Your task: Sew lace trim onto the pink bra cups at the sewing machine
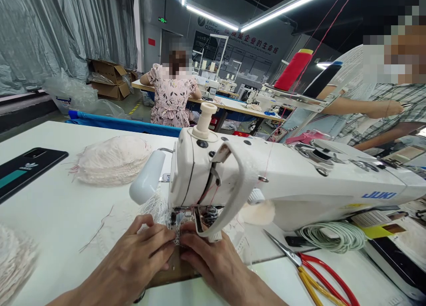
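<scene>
White lace fabric (156, 207) lies under the presser foot of a white sewing machine (286, 164) and spreads over the table to the left of it. My left hand (141, 255) is closed, its fingertips pinching the lace just in front of the needle area. Right beside it, my right hand (213, 255) presses its thumb and fingers together on the same lace edge. Part of the right hand is hidden behind the machine's curved white lever. Pink thread runs down the machine head to the needle area, where the needle itself is hard to make out.
Scissors (299, 258) with red and yellow handles lie to the right, near a coiled pale cord (333, 236). Lace piles (111, 160) and a black phone (31, 170) are on the left. One person (173, 95) sits ahead; another person's arm (362, 107) reaches in at right.
</scene>
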Tool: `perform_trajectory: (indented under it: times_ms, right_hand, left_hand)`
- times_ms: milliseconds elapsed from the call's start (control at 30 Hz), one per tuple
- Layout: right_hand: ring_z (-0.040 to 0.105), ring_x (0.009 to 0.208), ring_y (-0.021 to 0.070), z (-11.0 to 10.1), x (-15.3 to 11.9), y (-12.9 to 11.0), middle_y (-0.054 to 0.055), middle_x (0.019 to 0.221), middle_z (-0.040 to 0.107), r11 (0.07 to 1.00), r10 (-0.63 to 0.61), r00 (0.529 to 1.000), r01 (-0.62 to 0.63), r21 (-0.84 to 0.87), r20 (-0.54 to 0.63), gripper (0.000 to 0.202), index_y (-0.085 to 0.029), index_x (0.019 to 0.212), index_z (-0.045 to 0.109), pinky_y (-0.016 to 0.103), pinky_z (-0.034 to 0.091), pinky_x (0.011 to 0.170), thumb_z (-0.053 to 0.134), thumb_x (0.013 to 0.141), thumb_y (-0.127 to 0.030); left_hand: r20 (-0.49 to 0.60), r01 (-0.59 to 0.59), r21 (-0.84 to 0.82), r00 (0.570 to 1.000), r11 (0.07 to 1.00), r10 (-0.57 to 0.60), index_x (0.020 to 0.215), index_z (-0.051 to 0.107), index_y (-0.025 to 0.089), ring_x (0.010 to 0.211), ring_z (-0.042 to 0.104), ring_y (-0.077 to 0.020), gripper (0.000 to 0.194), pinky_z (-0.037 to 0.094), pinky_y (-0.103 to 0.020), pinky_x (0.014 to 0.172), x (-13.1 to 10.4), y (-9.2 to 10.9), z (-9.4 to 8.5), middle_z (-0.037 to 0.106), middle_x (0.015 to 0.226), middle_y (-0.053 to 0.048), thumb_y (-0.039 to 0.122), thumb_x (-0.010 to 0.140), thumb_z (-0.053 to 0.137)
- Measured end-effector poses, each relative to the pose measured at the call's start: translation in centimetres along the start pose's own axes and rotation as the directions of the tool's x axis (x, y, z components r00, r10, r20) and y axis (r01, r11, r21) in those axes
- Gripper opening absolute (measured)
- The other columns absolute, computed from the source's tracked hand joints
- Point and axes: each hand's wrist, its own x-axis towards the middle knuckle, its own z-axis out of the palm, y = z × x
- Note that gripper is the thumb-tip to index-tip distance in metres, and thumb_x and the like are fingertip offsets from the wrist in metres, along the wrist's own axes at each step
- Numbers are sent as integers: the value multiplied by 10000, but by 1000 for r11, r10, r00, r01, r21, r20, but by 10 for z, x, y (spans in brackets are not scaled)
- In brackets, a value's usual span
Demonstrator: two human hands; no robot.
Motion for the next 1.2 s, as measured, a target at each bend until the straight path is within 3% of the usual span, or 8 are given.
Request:
perform_trajectory:
  times_ms: [133,333,467,567,800,1033,1200]
  right_hand:
    - [576,960,207,-1,0,-1,84,1064,642,1000,-8,1000,7,-29,-22,201,-206,1069,610,340,504,810,450,958,-257]
    - [581,943,202,-4,1,0,78,1010,642,998,-42,999,43,-52,33,207,-239,1071,637,326,505,782,473,945,-223]
    - [581,943,209,-3,0,1,85,993,644,997,-51,998,52,-61,22,211,-236,1069,644,332,506,777,481,938,-211]
    - [584,927,209,-3,0,2,87,970,649,997,-53,999,54,-61,5,214,-229,1036,657,333,509,774,462,947,-225]
    - [586,912,207,-2,0,1,88,966,648,996,-54,998,55,-69,6,229,-229,1023,660,327,511,766,443,953,-229]
    - [585,915,220,-3,1,1,94,926,648,997,-42,999,43,-71,10,229,-225,1040,658,342,513,773,448,950,-232]
    - [588,901,202,-4,3,-1,85,1028,650,996,-77,997,78,-52,19,237,-251,1090,641,320,509,755,475,934,-189]
  left_hand:
    - [32,-21,33,999,999,20,923,632,186,838,605,-111,203,330,-327,823,-2,-1,0,706,949,34,252,980,449]
    - [79,-25,45,997,999,21,951,628,193,856,606,-121,166,320,-339,839,-7,-4,2,704,981,35,256,970,476]
    - [35,-9,-2,999,1000,9,994,623,192,817,604,-109,225,306,-323,836,-5,-4,1,702,971,46,334,979,450]
    - [63,-4,-14,998,1000,5,996,620,190,798,604,-110,241,299,-328,845,-4,-4,0,702,963,49,366,972,458]
    - [106,6,-1,994,1000,-6,961,623,203,901,598,-117,158,302,-347,890,-12,-1,0,683,1049,34,214,968,465]
    - [-7,-39,44,999,998,39,951,633,171,893,601,-135,151,342,-334,884,-9,5,-1,708,972,-13,175,954,482]
    - [33,-8,-16,999,1000,9,908,629,204,821,610,-103,173,324,-310,868,-11,-1,1,700,938,39,268,966,479]
